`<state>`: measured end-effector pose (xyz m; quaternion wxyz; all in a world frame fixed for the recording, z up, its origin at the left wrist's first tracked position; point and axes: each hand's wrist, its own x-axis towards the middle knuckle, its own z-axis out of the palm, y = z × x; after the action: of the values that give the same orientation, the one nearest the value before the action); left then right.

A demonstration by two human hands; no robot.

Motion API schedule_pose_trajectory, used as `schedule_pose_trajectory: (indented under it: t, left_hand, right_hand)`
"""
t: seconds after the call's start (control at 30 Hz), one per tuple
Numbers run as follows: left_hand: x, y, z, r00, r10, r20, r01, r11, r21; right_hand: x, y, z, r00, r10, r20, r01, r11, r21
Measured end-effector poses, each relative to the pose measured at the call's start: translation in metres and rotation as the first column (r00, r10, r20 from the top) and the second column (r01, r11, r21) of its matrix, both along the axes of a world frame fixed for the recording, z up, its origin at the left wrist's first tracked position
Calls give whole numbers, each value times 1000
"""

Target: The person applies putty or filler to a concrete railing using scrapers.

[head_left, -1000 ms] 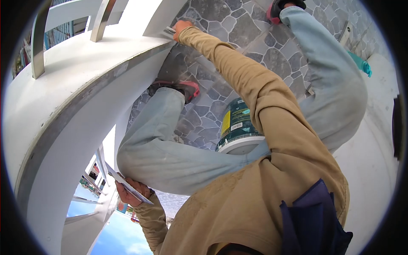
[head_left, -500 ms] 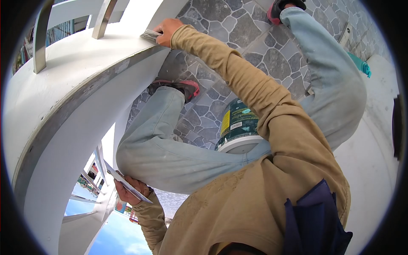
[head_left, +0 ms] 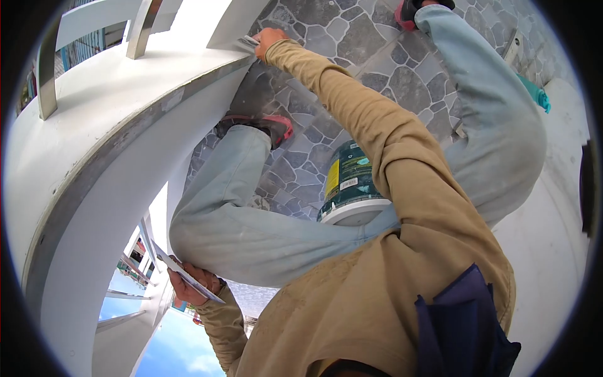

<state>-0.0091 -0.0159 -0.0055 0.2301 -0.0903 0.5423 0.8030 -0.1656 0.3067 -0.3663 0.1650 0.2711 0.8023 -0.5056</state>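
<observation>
My left hand (head_left: 193, 284), low at the left beside my knee, is closed around a wide thin pale plate (head_left: 187, 274), which looks like a flat filling blade held edge-on. My right arm reaches across to the far end of the curved white ledge (head_left: 157, 66). There my right hand (head_left: 271, 44) pinches a small flat grey scraper blade (head_left: 249, 41), its tip close beside the ledge's end. The ledge's edge carries a rough grey strip (head_left: 107, 141). Most of the scraper is hidden by my fingers.
A dark green bucket (head_left: 349, 182) with a white rim stands between my legs on the stone-patterned floor (head_left: 361, 41). Metal posts (head_left: 143, 28) rise from the ledge. A teal object (head_left: 535, 94) lies beyond my right knee. Dark blue cloth (head_left: 465, 320) hangs at my right side.
My right hand and the scraper have moved right, off the ledge's top surface to just past its end. My left hand still holds the plate in nearly the same place.
</observation>
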Motion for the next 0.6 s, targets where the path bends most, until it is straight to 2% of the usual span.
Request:
schedule_pose_trajectory:
  t: [0.1,0.2,0.23,0.27,0.33,0.4,0.47,0.5,0.57,0.6]
  left_hand:
    - [0,-4,0,1000,-12,-11,12,1000,-13]
    - [0,-5,0,999,-4,-43,0,996,-87]
    - [0,-6,0,999,33,-3,-33,997,-70]
    - [1,-7,1,997,69,37,-67,996,-54]
    - [1,-8,1,997,58,49,-57,998,-22]
    - [2,-10,1,998,35,60,-36,999,4]
    - [3,-11,1,993,108,44,-104,991,-88]
    - [2,-7,1,994,105,41,-101,991,-89]
    - [2,0,1,1000,-6,-22,4,997,-79]
    - [1,-1,2,1000,-11,-20,10,996,-85]
  right_hand:
    - [7,-7,11,996,36,80,-30,997,-73]
    - [21,-1,19,989,130,-74,-130,992,7]
    - [20,7,4,995,15,-96,-27,993,-118]
    - [18,12,0,995,21,-95,-32,993,-115]
    - [14,23,-6,995,-86,-56,83,995,-51]
    - [2,17,-25,996,-86,5,86,996,-35]
    - [-11,7,-34,990,-27,136,18,998,67]
    - [-16,6,-34,982,51,180,-61,997,48]
    - [-26,-3,-36,980,56,191,-63,998,31]
    - [-27,-7,-38,976,62,208,-67,998,19]
